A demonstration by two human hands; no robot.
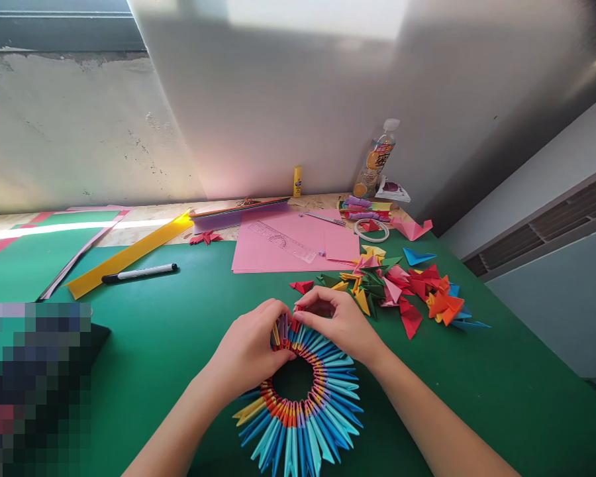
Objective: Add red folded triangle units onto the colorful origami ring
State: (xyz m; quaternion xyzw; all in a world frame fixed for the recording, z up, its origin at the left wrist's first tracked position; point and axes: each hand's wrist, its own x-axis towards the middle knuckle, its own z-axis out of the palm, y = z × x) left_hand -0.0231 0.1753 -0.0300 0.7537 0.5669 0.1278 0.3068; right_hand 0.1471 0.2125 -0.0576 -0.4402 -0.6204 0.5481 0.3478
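A ring of folded paper pieces (335,381) lies flat on the green table, its outer points mostly light and dark blue, with red, orange, yellow and purple toward the open centre. My left hand (258,338) grips the ring's upper left side, thumb at the inner rim and fingers over the outside. Between the thumb and fingers of my right hand (335,318) is a small red folded paper piece (297,318), touching the top of the ring. Just beyond that hand lies a heap of loose folded paper pieces (390,281) in several colours.
Pink paper sheets (258,245) bear a clear ruler (281,241). A marker (139,273) and a yellow paper strip (129,258) lie left. Along the wall stand a glue stick (297,182) and a bottle (375,162); a tape roll (385,233) lies nearby. A blurred-out object (34,391) occupies the lower left.
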